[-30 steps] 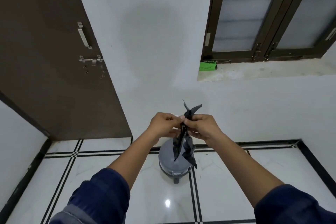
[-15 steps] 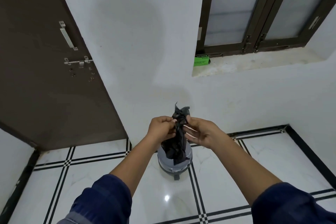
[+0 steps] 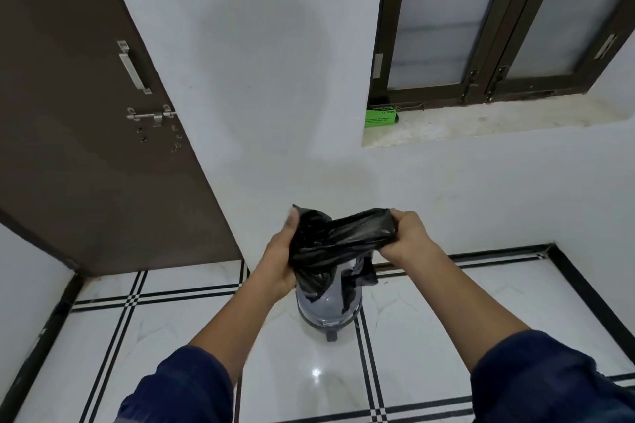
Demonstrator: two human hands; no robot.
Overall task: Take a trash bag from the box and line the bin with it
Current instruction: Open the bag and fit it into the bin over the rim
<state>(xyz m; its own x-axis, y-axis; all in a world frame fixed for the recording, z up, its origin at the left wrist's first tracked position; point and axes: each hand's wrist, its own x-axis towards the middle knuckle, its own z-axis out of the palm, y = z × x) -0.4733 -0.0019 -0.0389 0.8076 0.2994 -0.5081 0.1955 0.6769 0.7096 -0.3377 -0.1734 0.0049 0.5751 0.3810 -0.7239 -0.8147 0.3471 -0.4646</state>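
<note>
From the head camera I see my left hand (image 3: pixel 278 261) and right hand (image 3: pixel 407 239) raised over the floor (image 3: pixel 171 336), both clenched on a black trash bag (image 3: pixel 336 239). The left grasps its crumpled end at 9 o'clock of the bundle, the right pinches the other end at 3 o'clock, and the plastic is stretched between them with loose tails hanging at 6 o'clock. Directly under the bag stands the grey pedal bin (image 3: pixel 328 309), partly hidden by it. At 1 o'clock from my hands, well apart, the green trash bag box (image 3: pixel 380 117) lies on the window sill (image 3: pixel 498 120). A brown door (image 3: pixel 86 130) fills the 10 o'clock side.
</note>
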